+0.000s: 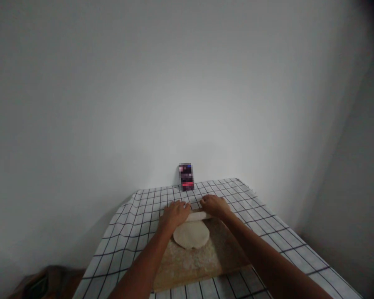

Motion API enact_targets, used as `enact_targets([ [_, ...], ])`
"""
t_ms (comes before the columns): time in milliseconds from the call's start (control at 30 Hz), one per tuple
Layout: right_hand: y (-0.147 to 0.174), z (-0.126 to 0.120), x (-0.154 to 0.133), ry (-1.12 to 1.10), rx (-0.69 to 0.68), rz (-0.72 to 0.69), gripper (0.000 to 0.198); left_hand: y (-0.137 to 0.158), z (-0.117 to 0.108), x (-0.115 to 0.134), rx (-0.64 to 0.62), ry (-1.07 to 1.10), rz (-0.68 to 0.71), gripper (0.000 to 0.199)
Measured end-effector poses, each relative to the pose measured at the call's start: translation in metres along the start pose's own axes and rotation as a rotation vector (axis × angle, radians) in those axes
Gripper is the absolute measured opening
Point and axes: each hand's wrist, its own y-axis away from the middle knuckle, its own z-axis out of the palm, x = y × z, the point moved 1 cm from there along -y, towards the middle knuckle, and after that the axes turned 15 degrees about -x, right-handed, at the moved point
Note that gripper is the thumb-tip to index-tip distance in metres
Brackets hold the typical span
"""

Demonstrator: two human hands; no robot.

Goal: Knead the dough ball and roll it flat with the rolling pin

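Note:
A pale rolling pin (pixel 197 216) lies crosswise at the far edge of a flat, roundish sheet of dough (pixel 191 235). My left hand (pixel 176 212) is closed over the pin's left end, and my right hand (pixel 214 205) is closed over its right end. Between the two hands the middle of the pin shows; its ends are hidden under my fingers. The dough rests on a floured wooden board (pixel 202 265), just on the near side of the pin.
Under the board is a table with a white, black-checked cloth (pixel 124 236). A blurred dark upright object (pixel 186 177) stands at the back against the pale wall (pixel 187 91). Something brown (pixel 46 282) is low at the left, beside the table.

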Motion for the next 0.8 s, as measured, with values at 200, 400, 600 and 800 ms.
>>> enact_targets([
  [200,0.007,0.000,0.001,-0.010,-0.022,-0.041,0.049,0.007,0.000,0.005,-0.020,-0.029,0.018,0.037],
  [400,0.039,0.011,0.003,0.073,0.025,-0.089,0.050,0.044,0.002,0.031,0.090,-0.046,-0.065,0.044],
  [600,0.078,0.029,0.002,0.035,0.148,-0.045,0.051,0.083,-0.001,0.054,0.152,0.035,-0.071,0.049],
  [800,0.121,0.045,0.002,0.050,0.168,-0.071,0.051,0.118,0.016,0.059,0.198,0.046,-0.007,0.048],
])
